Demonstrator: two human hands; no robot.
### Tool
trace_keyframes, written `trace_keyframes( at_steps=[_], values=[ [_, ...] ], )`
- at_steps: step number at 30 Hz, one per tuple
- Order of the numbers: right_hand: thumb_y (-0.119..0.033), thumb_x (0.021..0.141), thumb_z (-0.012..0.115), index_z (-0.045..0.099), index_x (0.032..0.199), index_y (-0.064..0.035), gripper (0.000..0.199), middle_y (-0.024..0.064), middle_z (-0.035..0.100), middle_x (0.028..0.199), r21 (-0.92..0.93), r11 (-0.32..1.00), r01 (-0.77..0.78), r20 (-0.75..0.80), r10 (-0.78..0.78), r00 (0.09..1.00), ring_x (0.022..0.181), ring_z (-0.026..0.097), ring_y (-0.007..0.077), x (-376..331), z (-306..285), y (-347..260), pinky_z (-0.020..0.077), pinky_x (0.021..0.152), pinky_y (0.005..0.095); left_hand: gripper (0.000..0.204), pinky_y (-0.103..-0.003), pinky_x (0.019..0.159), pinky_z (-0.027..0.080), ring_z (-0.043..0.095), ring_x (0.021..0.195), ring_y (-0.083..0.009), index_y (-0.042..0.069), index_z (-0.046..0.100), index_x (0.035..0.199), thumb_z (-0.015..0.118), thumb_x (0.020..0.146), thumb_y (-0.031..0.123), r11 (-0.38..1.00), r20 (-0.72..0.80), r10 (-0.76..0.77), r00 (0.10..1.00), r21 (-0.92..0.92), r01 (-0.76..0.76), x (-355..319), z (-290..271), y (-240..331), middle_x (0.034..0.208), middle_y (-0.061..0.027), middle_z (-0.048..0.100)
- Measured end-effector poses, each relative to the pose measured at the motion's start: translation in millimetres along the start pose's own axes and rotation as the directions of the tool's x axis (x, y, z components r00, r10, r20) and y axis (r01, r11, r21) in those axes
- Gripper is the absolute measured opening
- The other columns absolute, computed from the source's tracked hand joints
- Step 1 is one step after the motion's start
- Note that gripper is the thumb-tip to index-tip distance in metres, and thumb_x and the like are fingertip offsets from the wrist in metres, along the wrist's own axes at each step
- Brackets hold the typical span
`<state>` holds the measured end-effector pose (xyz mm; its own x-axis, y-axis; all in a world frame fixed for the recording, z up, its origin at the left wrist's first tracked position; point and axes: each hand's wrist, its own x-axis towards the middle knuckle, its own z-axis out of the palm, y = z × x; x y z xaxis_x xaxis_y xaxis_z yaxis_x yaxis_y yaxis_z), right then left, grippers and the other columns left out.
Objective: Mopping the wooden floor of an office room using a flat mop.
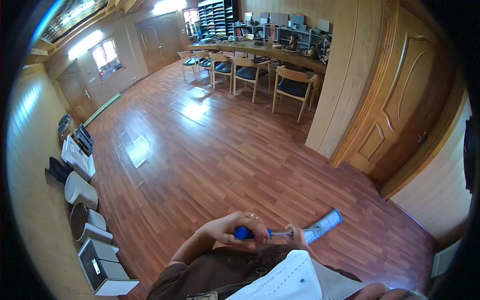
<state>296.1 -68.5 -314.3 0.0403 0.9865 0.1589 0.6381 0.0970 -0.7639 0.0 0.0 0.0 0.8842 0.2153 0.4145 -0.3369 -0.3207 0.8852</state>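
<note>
A reddish wooden plank floor (215,150) fills most of the view, glossy with window glare toward eleven o'clock; at two to three o'clock a panelled wooden door (400,100) stands in its frame beside a broad wooden pillar (345,75); at twelve o'clock a long curved wooden desk (270,50) runs across the far end, cluttered on top, with a row of wooden chairs (292,87) with dark seats drawn up along its near side; behind it, a tall shelf unit (215,17) of pigeonholes against the back wall; at eight to nine o'clock, along the left wall, a line of white bins (90,222) and boxes; the nearest is a white box with a dark panel (102,270) at seven o'clock.

At six o'clock, close under the camera, the person holds a mop handle (280,232), a thin metal rod with a blue grip at its left end; it lies nearly level, pointing toward four o'clock, where its flat blue-and-white mop head (325,225) hangs just above the floor; the left hand (235,230) is curled tightly over the blue grip, a ring showing on one finger and a bracelet at the wrist; the right hand (297,237) is closed around the rod just beside it, nearer the head, partly hidden by a white face mask (290,280) at the lower edge.
</note>
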Motion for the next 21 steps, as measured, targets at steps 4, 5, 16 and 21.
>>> trace_keyframes(
  at_steps=[4,5,16,21],
  values=[
    [-0.011,0.064,0.07,0.056,0.079,-0.0085,0.021,0.0135,0.055,0.069,0.018,0.997,0.069,-0.161,-0.066,0.985,0.068,0.056,0.0355,-9.4,-17.2,14.8,0.0432,0.06,0.041,0.012,-0.041,0.085,0.045,0.06,0.094,-0.0276,0.004,0.061,0.086,0.07,0.08,0.006,0.993,0.071,-0.012,0.997,-0.117,0.02,30.4,-4.1,-21.8,0.09,-0.0109,0.065],
    [-0.009,0.065,0.068,0.056,0.076,-0.0072,0.017,0.0141,0.054,0.068,0.001,0.996,0.085,-0.227,-0.083,0.97,0.068,0.055,0.0364,-32.5,-25.3,16.7,0.0433,0.061,0.0419,0.011,-0.043,0.085,0.044,0.06,0.094,-0.0289,0.002,0.059,0.083,0.07,0.079,0.003,0.985,0.126,-0.029,0.992,-0.165,0.05,36.5,3.7,-28.8,0.087,-0.0103,0.064],
    [-0.007,0.066,0.064,0.055,0.084,-0.0072,0.02,0.0167,0.057,0.079,0.062,0.994,0.089,0.071,-0.093,0.993,0.076,0.056,0.0395,51.5,-54.0,40.7,0.045,0.064,0.0427,0.009,-0.037,0.079,0.046,0.06,0.086,-0.0265,0.002,0.059,0.081,0.068,0.08,0.002,0.999,0.081,-0.04,0.996,-0.025,0.042,82.0,-29.9,-37.5,0.088,-0.0115,0.063],
    [-0.014,0.069,0.062,0.058,0.076,-0.0078,0.009,0.0175,0.058,0.079,0.167,0.982,0.09,0.154,-0.116,0.981,0.075,0.057,0.0397,128.1,-44.2,52.0,0.0447,0.064,0.0451,0.008,-0.04,0.084,0.044,0.06,0.09,-0.0284,0.005,0.063,0.085,0.068,0.081,0.008,0.981,0.019,-0.093,0.995,0.175,0.088,87.8,-37.2,-42.2,0.092,-0.0109,0.064]
  ],
)
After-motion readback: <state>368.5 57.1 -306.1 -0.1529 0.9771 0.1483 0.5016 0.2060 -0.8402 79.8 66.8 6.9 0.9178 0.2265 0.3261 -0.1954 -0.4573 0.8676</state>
